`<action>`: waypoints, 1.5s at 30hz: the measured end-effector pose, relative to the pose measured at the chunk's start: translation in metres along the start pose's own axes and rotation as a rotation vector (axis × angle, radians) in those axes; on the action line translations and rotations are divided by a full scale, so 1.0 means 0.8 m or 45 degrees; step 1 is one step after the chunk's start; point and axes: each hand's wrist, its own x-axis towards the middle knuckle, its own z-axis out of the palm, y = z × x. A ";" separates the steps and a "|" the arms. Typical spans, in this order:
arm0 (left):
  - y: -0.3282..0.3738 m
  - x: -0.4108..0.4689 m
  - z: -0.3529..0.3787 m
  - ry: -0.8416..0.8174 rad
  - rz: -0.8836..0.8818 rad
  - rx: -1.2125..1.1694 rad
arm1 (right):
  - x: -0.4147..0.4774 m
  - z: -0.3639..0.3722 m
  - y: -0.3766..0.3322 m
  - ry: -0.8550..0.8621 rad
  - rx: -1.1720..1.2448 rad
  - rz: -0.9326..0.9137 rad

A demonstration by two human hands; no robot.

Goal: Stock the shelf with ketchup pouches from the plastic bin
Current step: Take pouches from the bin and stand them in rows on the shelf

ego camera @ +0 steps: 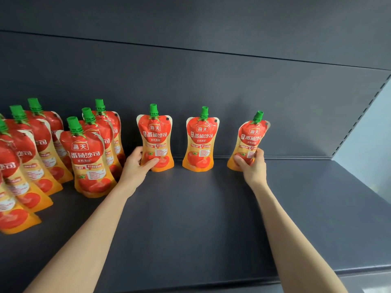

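Note:
Red and orange ketchup pouches with green caps stand on a dark grey shelf (190, 218). My left hand (137, 166) grips the lower left of one upright pouch (155, 134) near the back wall. My right hand (252, 168) grips the bottom of another pouch (251, 136), which tilts to the right at the back of the shelf. Between them a third pouch (200, 140) stands alone, untouched. Several more pouches (86, 155) stand in rows on the left. The plastic bin is out of view.
The shelf's dark back wall (211, 92) rises behind the pouches. A perforated upright (359, 115) marks the shelf's right end. The shelf's front edge (359, 269) runs at lower right.

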 end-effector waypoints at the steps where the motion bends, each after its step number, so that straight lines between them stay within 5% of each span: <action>1: 0.000 0.000 0.000 -0.005 -0.002 -0.004 | -0.001 0.003 0.000 -0.007 -0.008 -0.006; 30: 0.012 -0.073 -0.004 0.046 -0.123 0.313 | -0.076 -0.027 -0.023 -0.090 -0.258 -0.118; 40: 0.092 -0.236 0.015 -0.267 0.399 0.201 | -0.272 -0.126 -0.040 0.122 -0.300 -0.272; 45: 0.105 -0.355 0.053 -0.552 0.442 0.001 | -0.407 -0.193 0.002 0.256 -0.311 -0.156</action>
